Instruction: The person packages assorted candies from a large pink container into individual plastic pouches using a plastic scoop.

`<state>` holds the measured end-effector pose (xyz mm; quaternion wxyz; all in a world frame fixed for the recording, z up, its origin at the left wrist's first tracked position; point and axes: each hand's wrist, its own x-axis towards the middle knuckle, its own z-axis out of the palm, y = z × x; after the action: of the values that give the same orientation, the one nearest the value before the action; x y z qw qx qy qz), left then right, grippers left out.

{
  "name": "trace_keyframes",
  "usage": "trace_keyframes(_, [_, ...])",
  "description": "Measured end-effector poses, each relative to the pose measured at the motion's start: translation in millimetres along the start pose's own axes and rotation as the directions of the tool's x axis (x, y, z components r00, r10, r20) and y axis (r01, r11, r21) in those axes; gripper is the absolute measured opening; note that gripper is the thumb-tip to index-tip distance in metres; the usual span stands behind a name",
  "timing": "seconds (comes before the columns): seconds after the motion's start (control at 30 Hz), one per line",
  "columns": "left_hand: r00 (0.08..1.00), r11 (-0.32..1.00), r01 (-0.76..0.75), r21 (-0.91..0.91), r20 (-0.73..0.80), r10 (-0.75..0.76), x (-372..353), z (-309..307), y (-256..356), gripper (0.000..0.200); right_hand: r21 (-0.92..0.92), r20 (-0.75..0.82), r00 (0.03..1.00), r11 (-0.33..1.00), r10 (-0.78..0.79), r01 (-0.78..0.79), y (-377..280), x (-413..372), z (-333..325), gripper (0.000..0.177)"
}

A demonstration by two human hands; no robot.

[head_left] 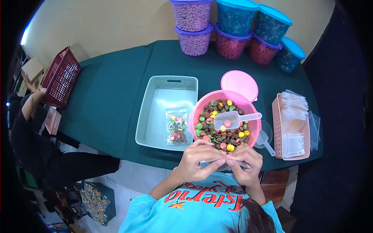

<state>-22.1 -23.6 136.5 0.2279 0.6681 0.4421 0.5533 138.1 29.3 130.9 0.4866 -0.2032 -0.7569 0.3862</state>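
At the bench (116, 101) near edge, left hand (193, 161) and right hand (245, 161) meet, fingers of both pinched on a small clear bag (218, 166) — early going, I'd say — one filled bag (176, 126) in grey tray (145, 116), pink tub (195, 116) still full, empty bags (293, 116) stacked.

Red lettering on the turquoise shirt (194, 209) (just below the fingers (217, 162)) reads roughly "Astery…" upside down, the rest unclear.

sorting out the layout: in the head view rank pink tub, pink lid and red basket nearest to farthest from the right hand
1. pink tub, just ahead of the right hand and its small bag
2. pink lid, behind the tub
3. red basket, far left
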Motion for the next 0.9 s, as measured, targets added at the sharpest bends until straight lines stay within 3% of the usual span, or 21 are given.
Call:
trace_keyframes(0.07, [1.000, 0.999, -0.018, 0.040, 0.020, 0.017, -9, -7, 1, 0.007, -0.017, -0.005, 1.000, 1.000, -0.022, 0.022, -6, 0, 2, 0.014])
trace_keyframes(0.13, [1.000, 0.999, 0.012, 0.038, 0.025, -0.013, -14, -15, 4, 0.007, -0.027, 0.097, 0.995, 1.000, 0.009, -0.007, -10, -3, 1, 0.014])
trace_keyframes(0.27, [0.998, 1.000, 0.012, 0.010, 0.056, -0.012, -22, -33, 2, 0.007, -0.009, 0.089, 0.996, 1.000, 0.015, -0.014, -12, -2, 6, 0.014])
trace_keyframes(0.7, [0.992, 0.992, 0.122, -0.020, -0.038, -0.123, -57, -82, -9, 0.005, 0.059, 0.112, 0.985, 0.989, 0.132, -0.139, -7, -10, 41, 0.011])
trace_keyframes(0.83, [0.978, 0.980, 0.162, -0.117, -0.113, -0.175, -69, -93, -18, 0.005, 0.088, 0.232, 0.961, 0.981, 0.150, -0.175, -8, -6, 52, 0.011])
trace_keyframes(0.9, [0.960, 0.959, 0.195, -0.206, -0.158, -0.229, -72, -93, -21, 0.005, 0.115, 0.196, 0.963, 0.971, 0.186, -0.211, -5, -8, 59, 0.011])
